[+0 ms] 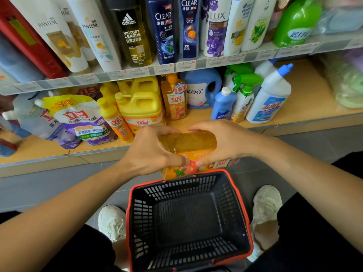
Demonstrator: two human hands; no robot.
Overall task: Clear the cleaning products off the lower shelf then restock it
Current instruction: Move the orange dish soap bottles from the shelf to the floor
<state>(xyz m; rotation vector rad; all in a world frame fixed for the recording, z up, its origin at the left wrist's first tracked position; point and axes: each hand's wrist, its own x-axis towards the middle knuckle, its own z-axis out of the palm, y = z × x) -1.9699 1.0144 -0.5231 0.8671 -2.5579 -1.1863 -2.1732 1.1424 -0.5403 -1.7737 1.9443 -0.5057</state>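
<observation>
An orange dish-soap bottle (188, 146) lies sideways in the air between the lower shelf and the basket. My left hand (153, 152) grips its left side and my right hand (222, 142) its right side. Just below it stands a black shopping basket with a red rim (243, 211), nothing inside it. On the lower shelf (294, 114) stand a yellow jug (141, 103), another orange soap bottle (175, 99), a small yellow-orange bottle (115, 120), a purple refill pouch (82, 120), a blue detergent jug (202, 89), a small blue bottle (223, 105), a green spray bottle (243, 99) and a white toilet-cleaner bottle (269, 99).
The upper shelf (196, 63) holds shampoo and body-wash bottles close above the lower row. Bagged goods (347, 83) lie at the lower shelf's right end. My two white shoes (113, 222) flank the basket on the grey tile floor.
</observation>
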